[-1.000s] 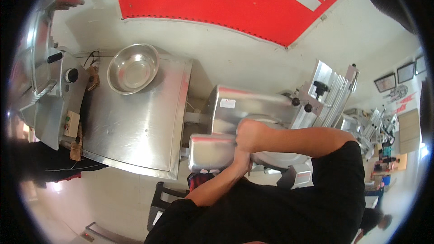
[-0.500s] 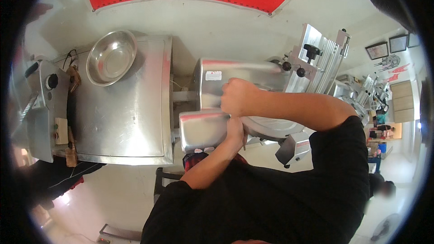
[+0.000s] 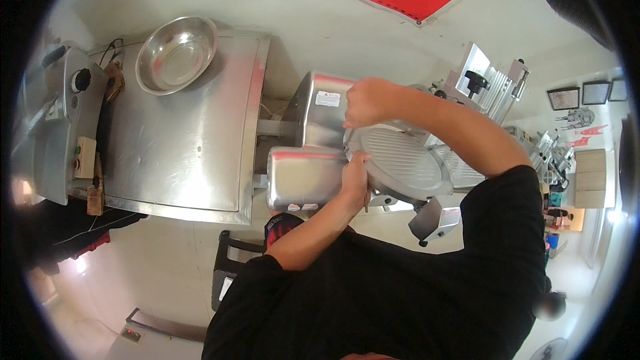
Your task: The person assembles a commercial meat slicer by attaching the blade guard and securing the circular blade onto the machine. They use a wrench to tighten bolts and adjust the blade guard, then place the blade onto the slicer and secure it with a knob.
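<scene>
A silver meat slicer [image 3: 307,183] stands in front of me, with a round ribbed metal plate [image 3: 400,157] facing up. My left hand [image 3: 355,177] is closed at the plate's near left edge. A thin brownish rod [image 3: 367,201] sticks out below that hand. Farther back, my right hand [image 3: 368,101] forms a fist over the plate's far left rim, beside the motor housing [image 3: 327,117]. Whatever lies inside the right fist is hidden. The slicer's ridged carriage [image 3: 493,83], with a black knob [image 3: 476,81], rises to the right.
To the left is a steel table [image 3: 180,140] with a metal bowl [image 3: 150,70] at its back. Another grey machine [image 3: 57,120] with a black dial stands at the far left. A black chair [image 3: 227,260] is below the table. More slicers [image 3: 555,160] stand at the right.
My right hand has moved away from the left one, up and a little right, so the ribbed plate shows between them. The whole view has shifted slightly.
</scene>
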The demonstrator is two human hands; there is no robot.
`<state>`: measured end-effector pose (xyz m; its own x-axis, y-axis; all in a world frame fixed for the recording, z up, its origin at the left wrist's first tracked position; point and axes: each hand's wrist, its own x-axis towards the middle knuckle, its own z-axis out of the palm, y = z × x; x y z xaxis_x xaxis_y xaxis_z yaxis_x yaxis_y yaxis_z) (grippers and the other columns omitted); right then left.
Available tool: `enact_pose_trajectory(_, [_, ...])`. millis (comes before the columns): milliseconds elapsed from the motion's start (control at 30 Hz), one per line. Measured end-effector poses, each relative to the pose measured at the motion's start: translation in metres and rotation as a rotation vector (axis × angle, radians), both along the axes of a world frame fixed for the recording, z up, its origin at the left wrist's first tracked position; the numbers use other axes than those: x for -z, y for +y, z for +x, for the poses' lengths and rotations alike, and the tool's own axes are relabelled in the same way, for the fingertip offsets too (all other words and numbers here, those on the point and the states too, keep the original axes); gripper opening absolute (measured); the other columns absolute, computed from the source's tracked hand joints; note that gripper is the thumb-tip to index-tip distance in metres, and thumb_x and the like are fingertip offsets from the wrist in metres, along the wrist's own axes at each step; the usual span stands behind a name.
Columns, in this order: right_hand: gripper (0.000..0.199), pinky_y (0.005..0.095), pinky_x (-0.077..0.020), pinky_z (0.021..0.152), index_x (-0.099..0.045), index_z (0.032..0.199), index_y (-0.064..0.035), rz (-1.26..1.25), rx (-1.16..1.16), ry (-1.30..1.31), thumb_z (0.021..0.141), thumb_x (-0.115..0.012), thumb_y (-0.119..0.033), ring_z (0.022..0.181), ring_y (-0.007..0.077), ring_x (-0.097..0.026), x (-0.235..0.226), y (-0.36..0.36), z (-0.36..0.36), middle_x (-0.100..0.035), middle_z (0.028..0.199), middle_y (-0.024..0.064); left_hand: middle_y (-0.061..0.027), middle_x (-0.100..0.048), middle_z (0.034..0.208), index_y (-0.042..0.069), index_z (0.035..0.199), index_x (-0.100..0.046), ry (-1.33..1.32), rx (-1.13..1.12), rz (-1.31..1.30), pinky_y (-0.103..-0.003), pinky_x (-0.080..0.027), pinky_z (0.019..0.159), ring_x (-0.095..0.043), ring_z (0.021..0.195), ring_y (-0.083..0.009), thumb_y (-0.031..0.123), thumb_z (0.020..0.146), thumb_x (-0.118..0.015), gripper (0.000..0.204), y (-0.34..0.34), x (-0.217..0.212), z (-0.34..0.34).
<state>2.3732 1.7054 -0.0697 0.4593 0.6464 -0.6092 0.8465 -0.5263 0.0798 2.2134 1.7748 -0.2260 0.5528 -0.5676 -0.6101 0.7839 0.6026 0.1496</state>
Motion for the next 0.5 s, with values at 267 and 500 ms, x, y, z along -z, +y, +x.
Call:
enact_pose_trajectory(267, [0.044,0.0494,-0.0531,0.066,-0.076,0.076,-0.0156,-0.02,0.018,0.053,0.097,-0.053,-0.047,0.073,0.0338,-0.067,0.013,0.008,0.019,-0.069,0.072,0.0115,-0.0157,-0.062,0.116,-0.002,0.119,-0.055,0.006,0.034,-0.089,-0.041,-0.046,0.099,-0.06,0.107,-0.0284,0.025,0.091,-0.05,0.039,0.002,-0.002,0.002])
enact_pose_trajectory(500, [0.042,0.0463,-0.0556,0.069,-0.077,0.081,-0.0168,-0.136,0.062,-0.051,0.097,-0.054,-0.047,0.079,0.0333,-0.071,0.0,0.014,-0.011,-0.074,0.081,0.0091,-0.0156,-0.062,0.12,-0.001,0.122,-0.054,0.016,0.066,-0.013,-0.041,-0.047,0.1,-0.06,0.112,-0.0289,0.025,0.091,-0.049,0.041,0.002,-0.002,0.004])
